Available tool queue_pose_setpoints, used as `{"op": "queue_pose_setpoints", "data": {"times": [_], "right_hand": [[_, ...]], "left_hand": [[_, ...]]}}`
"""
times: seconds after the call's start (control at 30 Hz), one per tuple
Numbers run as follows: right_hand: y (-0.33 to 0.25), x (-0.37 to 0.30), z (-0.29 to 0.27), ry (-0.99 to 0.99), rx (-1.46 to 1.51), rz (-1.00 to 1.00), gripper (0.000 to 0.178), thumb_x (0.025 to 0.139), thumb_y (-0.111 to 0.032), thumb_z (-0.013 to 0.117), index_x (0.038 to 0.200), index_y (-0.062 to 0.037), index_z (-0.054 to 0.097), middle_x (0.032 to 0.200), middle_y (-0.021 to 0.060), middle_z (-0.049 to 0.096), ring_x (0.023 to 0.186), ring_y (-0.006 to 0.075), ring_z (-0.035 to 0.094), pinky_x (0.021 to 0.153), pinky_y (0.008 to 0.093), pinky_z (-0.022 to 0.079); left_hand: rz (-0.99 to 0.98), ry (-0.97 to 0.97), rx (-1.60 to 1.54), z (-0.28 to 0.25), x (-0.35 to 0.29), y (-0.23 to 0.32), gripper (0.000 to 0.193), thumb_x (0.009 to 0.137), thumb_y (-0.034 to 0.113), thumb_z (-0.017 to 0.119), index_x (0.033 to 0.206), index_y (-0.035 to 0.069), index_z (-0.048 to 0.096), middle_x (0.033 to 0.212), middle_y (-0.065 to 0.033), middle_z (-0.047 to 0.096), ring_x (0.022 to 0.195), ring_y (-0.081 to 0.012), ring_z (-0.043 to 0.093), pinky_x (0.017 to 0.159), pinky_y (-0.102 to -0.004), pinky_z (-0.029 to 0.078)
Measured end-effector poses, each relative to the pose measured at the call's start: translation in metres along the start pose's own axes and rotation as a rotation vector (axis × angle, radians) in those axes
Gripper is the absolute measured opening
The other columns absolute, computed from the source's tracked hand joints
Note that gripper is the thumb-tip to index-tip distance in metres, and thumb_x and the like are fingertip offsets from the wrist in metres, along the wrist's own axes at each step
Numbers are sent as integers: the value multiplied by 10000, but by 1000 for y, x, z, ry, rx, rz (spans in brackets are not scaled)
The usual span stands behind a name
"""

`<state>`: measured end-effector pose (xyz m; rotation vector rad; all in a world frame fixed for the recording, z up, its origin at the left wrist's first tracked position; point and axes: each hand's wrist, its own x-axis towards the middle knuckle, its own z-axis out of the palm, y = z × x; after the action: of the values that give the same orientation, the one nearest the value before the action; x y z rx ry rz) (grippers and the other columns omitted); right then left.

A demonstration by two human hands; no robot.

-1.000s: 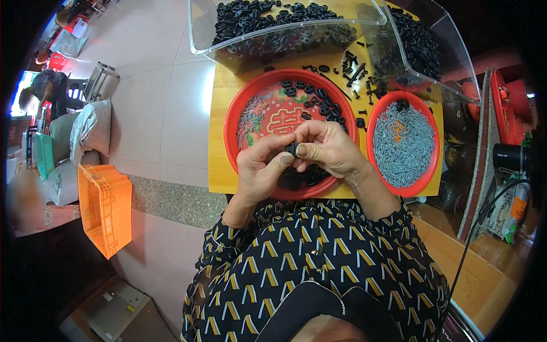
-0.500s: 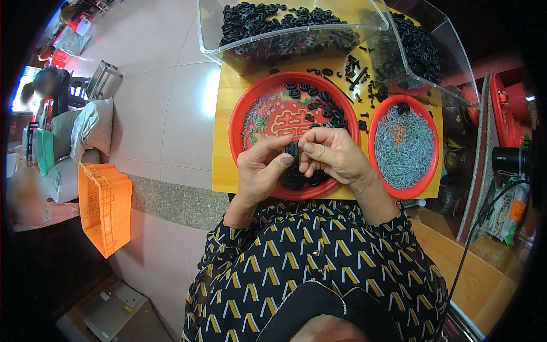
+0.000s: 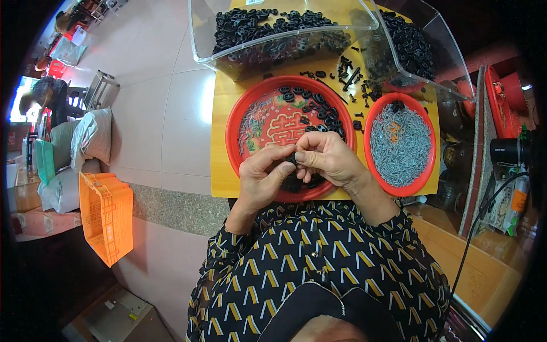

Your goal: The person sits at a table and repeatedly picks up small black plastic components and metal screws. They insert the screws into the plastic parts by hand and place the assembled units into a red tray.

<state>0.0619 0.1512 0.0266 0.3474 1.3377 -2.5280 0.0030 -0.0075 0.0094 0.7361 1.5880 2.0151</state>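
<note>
Over the lower part of a round red tray [image 3: 231,134], my left hand [image 3: 259,174] pinches a small black plastic piece [image 3: 292,158] between thumb and fingers. My right hand [image 3: 333,159] meets it there, its thumb and fingertips pressed together at the piece; whatever those fingertips hold is hidden. Black oval pieces with holes [image 3: 325,114] lie along the tray's right side, and more sit beneath my hands. Thin silvery screws [image 3: 248,122] are scattered at its left. To the right, an oval red tray [image 3: 401,191] is filled with small silvery screws [image 3: 399,154].
Two clear plastic bins of black pieces, a wide one [image 3: 199,54] and another [image 3: 450,68], stand at the table's back. Loose black bits [image 3: 350,77] lie on the yellow table [image 3: 219,182]. An orange crate [image 3: 108,216] stands on the floor at left; a person [image 3: 48,94] is beyond.
My hands have drawn closer together around the black piece, and less of it shows now. The whole view has shifted slightly.
</note>
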Motion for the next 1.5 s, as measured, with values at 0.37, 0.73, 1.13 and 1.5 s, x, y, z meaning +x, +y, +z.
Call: {"op": "queue_pose_setpoints", "data": {"times": [0.37,0.73,1.13,1.5], "right_hand": [[-28,-6,8,212,-267,-105,95,807,-72,531,822,22,530,682,85,567,559,143,572,477,232,488],[-79,-16,-16,575,-506,-600,140,796,-92,554,881,19,561,768,63,576,674,130,570,588,239,473],[-15,25,-17,491,-1725,-632,68,689,-53,524,725,-11,565,775,140,552,773,292,514,664,371,432],[-6,38,-6,458,-1838,-525,104,659,-34,520,750,12,539,783,161,529,796,291,519,673,362,462]], "left_hand": [[-40,37,-14,7,4,5,327,744,-21,588,1067,-18,535,810,-60,576,756,-112,539,686,-220,433],[295,67,993,-41,51,17,173,709,-6,574,882,-8,585,801,-140,562,697,-237,573,615,-289,454],[213,-300,1474,-36,76,5,92,615,52,579,693,4,575,708,-161,566,702,-291,559,635,-350,456],[276,-336,1658,-28,78,1,119,638,87,560,724,5,567,741,-137,567,725,-270,554,632,-354,448]]}}
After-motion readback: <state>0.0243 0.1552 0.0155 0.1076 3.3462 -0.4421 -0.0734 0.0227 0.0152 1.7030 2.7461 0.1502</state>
